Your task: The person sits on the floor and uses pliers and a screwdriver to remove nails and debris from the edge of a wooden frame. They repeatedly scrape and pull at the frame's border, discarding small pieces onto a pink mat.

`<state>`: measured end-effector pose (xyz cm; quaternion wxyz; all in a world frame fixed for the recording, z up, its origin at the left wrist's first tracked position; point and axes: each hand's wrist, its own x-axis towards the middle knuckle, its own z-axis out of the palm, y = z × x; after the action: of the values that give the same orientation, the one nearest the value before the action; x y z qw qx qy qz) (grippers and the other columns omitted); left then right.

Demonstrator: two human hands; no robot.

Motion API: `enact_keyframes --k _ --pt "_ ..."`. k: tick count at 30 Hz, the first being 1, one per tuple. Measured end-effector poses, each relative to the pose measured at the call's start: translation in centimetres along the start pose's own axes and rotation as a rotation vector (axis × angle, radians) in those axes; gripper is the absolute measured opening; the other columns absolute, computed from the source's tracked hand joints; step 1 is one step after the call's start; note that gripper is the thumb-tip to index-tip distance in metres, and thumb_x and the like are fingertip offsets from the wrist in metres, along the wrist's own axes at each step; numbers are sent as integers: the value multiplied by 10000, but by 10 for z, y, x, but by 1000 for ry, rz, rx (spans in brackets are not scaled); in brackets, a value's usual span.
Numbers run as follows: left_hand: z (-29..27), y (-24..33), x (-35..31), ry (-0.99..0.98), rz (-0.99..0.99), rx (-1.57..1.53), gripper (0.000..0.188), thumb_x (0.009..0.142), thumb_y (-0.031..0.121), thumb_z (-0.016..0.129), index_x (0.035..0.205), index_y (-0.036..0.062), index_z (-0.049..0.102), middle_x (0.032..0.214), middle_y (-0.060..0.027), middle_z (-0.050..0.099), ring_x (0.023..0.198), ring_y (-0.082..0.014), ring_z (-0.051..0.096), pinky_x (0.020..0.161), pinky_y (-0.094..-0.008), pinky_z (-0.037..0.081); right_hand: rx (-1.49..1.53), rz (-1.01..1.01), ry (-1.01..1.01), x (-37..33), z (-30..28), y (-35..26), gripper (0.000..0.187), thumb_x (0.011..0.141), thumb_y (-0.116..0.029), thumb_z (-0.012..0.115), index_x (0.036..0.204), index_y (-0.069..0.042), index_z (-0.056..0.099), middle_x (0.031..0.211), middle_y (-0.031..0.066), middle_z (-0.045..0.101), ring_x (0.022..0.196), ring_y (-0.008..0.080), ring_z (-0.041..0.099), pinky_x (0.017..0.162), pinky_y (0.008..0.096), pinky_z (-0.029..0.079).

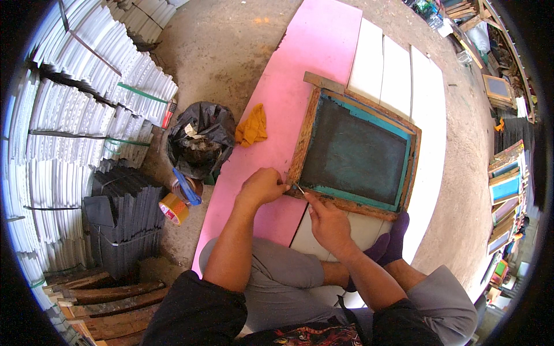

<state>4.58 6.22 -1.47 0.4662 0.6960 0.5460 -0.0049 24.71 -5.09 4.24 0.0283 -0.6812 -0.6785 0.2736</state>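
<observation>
A screen printing frame (pixel 356 151) lies across a pink and white surface in front of me. Its wooden border is worn, and its dark mesh has teal edges. My left hand (pixel 264 185) is closed at the frame's near left corner, thumb and fingertips against the wood. Between the fingers of my right hand (pixel 329 222) is a thin pale metal tool (pixel 300 189). The tool's tip meets the same corner, close to my left fingertips. The hand hides the rest of the tool. A crumpled mustard-yellow cloth (pixel 251 126) lies beyond my left hand.
A black plastic bag (pixel 201 138) lines a bin left of the pink panel (pixel 314 43). Tape rolls (pixel 173 209) lie below it. Tall bundled white stacks (pixel 63 127) and dark stacked sheets (pixel 124 222) stand at left. More frames (pixel 505 187) lean far right. My legs fold near the frame.
</observation>
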Motion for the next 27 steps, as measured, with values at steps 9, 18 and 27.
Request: enact_keyframes --k 9,18,27 --pt "1 -5 -8 -44 -17 16 257 842 255 731 893 3 746 836 -241 691 752 -387 698 726 -468 535 187 205 -57 3 -7 -8 233 969 -212 608 1111 -28 601 963 221 686 877 405 678 726 508 523" --pt "8 -6 -16 -26 27 -6 228 854 209 707 961 11 747 922 -243 699 844 -403 700 793 -471 540 178 40 39 -2 3 -2 348 984 -206 588 1327 -151 614 1067 197 700 967 391 674 821 478 524" --pt "9 -7 -9 -57 -40 10 270 860 262 710 888 -5 742 855 -257 684 789 -417 691 751 -494 535 162 54 -38 4 0 -5 387 972 -244 578 1355 -190 590 990 225 687 891 430 673 755 537 539"
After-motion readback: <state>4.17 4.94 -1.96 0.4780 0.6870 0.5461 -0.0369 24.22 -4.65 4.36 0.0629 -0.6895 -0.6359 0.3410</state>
